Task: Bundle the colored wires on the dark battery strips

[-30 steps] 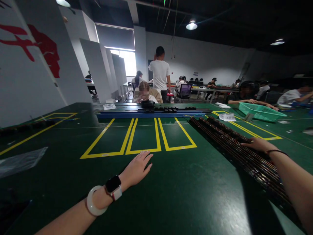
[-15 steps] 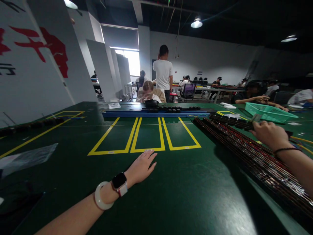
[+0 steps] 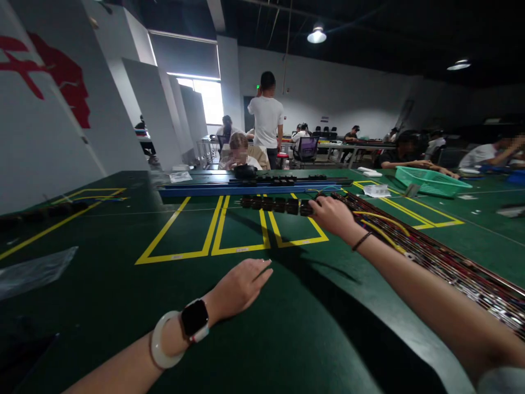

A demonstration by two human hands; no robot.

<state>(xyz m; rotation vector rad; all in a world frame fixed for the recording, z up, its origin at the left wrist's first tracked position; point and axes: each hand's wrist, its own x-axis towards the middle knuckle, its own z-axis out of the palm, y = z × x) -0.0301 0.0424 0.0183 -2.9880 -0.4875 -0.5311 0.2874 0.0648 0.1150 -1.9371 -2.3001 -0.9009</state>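
My right hand (image 3: 334, 216) grips the end of a black row of linked connector blocks (image 3: 274, 204). The row sticks out to the left above the yellow-taped rectangles (image 3: 241, 250) and casts a shadow on the green table (image 3: 229, 361). Yellow cables (image 3: 381, 232) trail from behind that hand to the right, over a long bundle of dark, red and metallic cables (image 3: 455, 276). Low over the table, in front of the middle rectangle, my left hand (image 3: 240, 287) has its fingers stretched out and holds nothing. A watch and a pale bangle are on that wrist.
A blue rail (image 3: 229, 191) with black parts crosses the table's far side. To the right lie a green basket (image 3: 435, 183) and a clear plastic packet (image 3: 376, 190). Plastic film (image 3: 39, 271) is at the left. Other people sit beyond the table; one stands.
My right hand has carried the black connector row leftward, from over the cable bundle to above the taped rectangles. The left hand has shifted slightly with its fingers still extended. The view has turned right.
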